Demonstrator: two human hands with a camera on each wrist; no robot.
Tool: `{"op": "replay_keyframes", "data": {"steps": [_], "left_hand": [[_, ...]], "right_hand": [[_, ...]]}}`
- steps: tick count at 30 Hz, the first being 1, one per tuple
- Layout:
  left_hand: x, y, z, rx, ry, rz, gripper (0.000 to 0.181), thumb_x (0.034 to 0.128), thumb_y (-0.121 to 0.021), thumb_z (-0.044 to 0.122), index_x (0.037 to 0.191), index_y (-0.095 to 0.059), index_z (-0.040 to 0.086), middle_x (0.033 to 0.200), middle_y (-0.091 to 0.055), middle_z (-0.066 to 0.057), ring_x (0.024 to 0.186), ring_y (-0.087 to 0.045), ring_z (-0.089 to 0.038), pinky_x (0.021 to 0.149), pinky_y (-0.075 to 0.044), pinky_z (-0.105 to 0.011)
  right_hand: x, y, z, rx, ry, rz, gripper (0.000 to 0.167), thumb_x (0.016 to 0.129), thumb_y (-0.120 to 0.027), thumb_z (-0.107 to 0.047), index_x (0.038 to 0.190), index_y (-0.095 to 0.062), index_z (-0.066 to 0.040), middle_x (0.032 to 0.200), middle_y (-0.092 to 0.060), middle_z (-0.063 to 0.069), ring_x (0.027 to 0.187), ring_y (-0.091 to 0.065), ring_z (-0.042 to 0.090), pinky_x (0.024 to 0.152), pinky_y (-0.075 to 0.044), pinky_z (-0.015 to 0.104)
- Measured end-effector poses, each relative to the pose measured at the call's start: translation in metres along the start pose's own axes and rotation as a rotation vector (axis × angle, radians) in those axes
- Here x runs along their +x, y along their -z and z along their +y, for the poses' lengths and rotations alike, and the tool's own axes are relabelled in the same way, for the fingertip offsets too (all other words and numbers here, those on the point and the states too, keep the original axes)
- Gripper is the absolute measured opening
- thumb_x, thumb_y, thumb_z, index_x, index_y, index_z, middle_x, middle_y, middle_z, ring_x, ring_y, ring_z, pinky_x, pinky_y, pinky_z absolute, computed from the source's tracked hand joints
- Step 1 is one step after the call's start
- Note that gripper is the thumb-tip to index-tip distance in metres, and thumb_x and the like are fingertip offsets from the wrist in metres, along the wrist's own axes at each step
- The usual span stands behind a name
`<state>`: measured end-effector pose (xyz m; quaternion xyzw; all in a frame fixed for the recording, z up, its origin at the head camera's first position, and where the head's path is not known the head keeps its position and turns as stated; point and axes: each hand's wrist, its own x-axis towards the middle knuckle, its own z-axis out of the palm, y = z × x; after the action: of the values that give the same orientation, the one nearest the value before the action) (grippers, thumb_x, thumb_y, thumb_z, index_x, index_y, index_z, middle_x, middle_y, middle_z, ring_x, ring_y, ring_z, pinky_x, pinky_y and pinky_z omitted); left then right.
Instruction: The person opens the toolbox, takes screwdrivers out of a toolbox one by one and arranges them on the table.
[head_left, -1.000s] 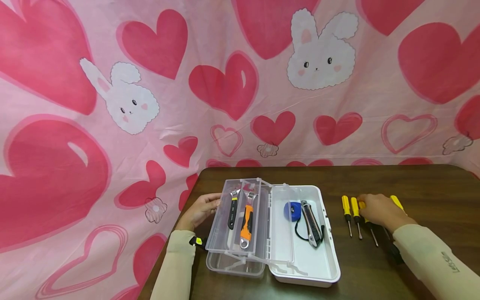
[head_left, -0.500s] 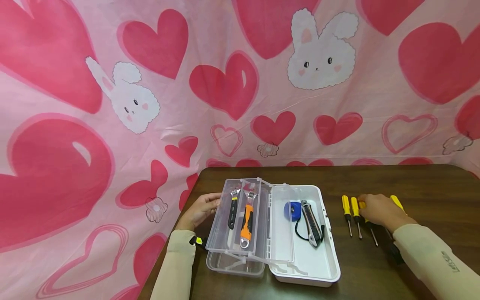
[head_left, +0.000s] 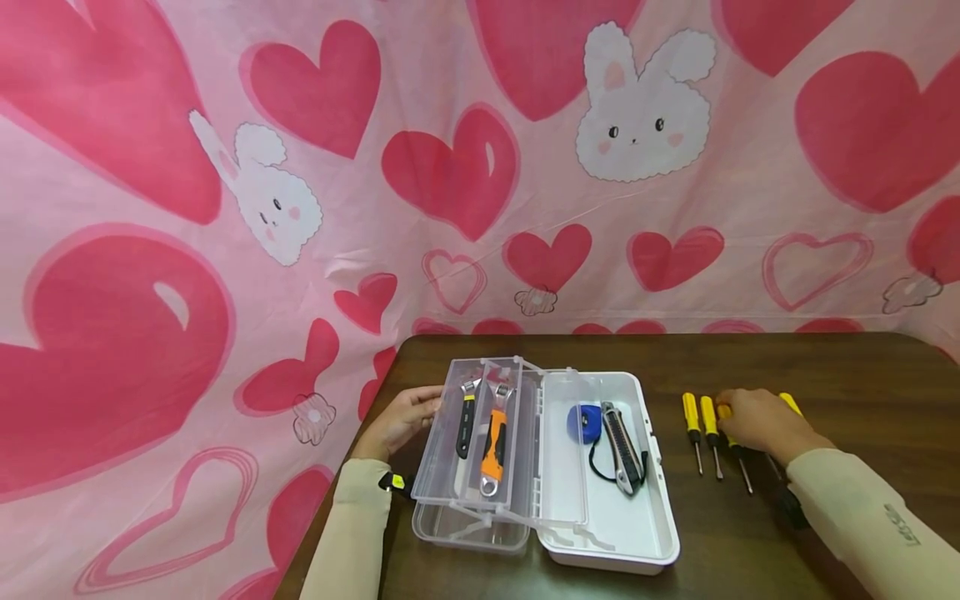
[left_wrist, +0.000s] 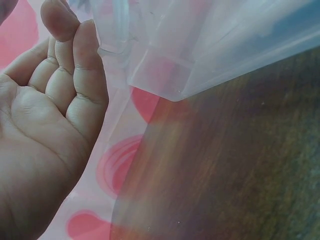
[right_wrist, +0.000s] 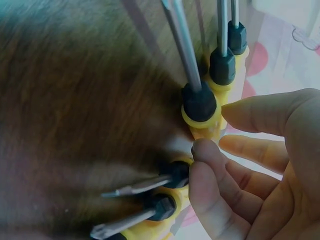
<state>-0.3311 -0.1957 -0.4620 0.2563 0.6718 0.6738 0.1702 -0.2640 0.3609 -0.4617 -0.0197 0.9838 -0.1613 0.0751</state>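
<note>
A toolbox with a white base (head_left: pixel 641 533) lies unfolded on the table. On its left side sits a clear tray (head_left: pixel 429 487) bearing a black adjustable wrench (head_left: pixel 466 429) and an orange-handled adjustable wrench (head_left: pixel 492 450). My left hand (head_left: pixel 401 423) holds that tray's left edge, its fingers bent there. In the base are a blue tape measure (head_left: pixel 587 422) and a utility knife (head_left: pixel 624 450). At right, several yellow-handled screwdrivers (head_left: pixel 692 417) lie in a row. My right hand (head_left: pixel 768 423) pinches the handle of one screwdriver (right_wrist: pixel 199 105) between thumb and fingers. Its own fingers partly hide the neighbouring handles.
The dark wooden table (head_left: pixel 862 375) carries everything, and its left edge runs beside my left forearm. Pink heart-patterned cloth (head_left: pixel 555 192) hangs behind and to the left. Clear hinge arms (head_left: pixel 577 533) cross over the white base.
The head view has shifted slightly. Both hands stay where they were, and the toolbox and screwdrivers show no visible movement.
</note>
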Motion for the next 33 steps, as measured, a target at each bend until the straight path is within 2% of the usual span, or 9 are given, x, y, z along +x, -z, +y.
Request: {"op": "replay_keyframes", "data": {"steps": [11, 20, 24, 33], "left_hand": [[0.001, -0.001, 0.001, 0.004, 0.005, 0.006, 0.044, 0.0998, -0.050, 0.005, 0.134, -0.039, -0.021, 0.106, -0.070, -0.002, 0.089, -0.066, -0.016, 0.080, -0.053, -0.030], [0.001, 0.003, -0.004, 0.008, -0.010, -0.013, 0.038, 0.1003, -0.047, 0.002, 0.133, -0.045, -0.017, 0.107, -0.069, -0.003, 0.090, -0.066, -0.016, 0.082, -0.053, -0.031], [0.001, 0.003, -0.004, -0.002, -0.008, -0.013, 0.039, 0.1001, -0.048, 0.003, 0.133, -0.045, -0.018, 0.107, -0.070, -0.003, 0.090, -0.066, -0.016, 0.082, -0.053, -0.031], [0.000, 0.000, 0.000, -0.007, -0.010, -0.015, 0.036, 0.1000, -0.048, 0.003, 0.132, -0.052, -0.012, 0.107, -0.070, -0.004, 0.091, -0.066, -0.017, 0.082, -0.053, -0.032]], "right_hand": [[-0.005, 0.006, -0.004, 0.012, -0.014, -0.010, 0.051, 0.084, -0.066, -0.020, 0.122, -0.057, 0.012, 0.108, -0.059, 0.034, 0.079, -0.056, 0.035, 0.082, -0.042, 0.069], [-0.011, 0.012, -0.005, 0.021, 0.002, -0.009, 0.048, 0.087, -0.062, -0.022, 0.123, -0.057, 0.010, 0.109, -0.059, 0.033, 0.075, -0.055, 0.032, 0.073, -0.048, 0.064], [-0.013, 0.014, -0.006, 0.007, 0.007, 0.004, 0.049, 0.090, -0.061, -0.027, 0.122, -0.057, 0.010, 0.107, -0.060, 0.032, 0.077, -0.056, 0.034, 0.073, -0.047, 0.065], [-0.015, 0.019, -0.010, -0.009, -0.007, 0.002, 0.056, 0.088, -0.067, -0.031, 0.124, -0.055, 0.010, 0.110, -0.059, 0.034, 0.092, -0.057, 0.048, 0.077, -0.045, 0.066]]}}
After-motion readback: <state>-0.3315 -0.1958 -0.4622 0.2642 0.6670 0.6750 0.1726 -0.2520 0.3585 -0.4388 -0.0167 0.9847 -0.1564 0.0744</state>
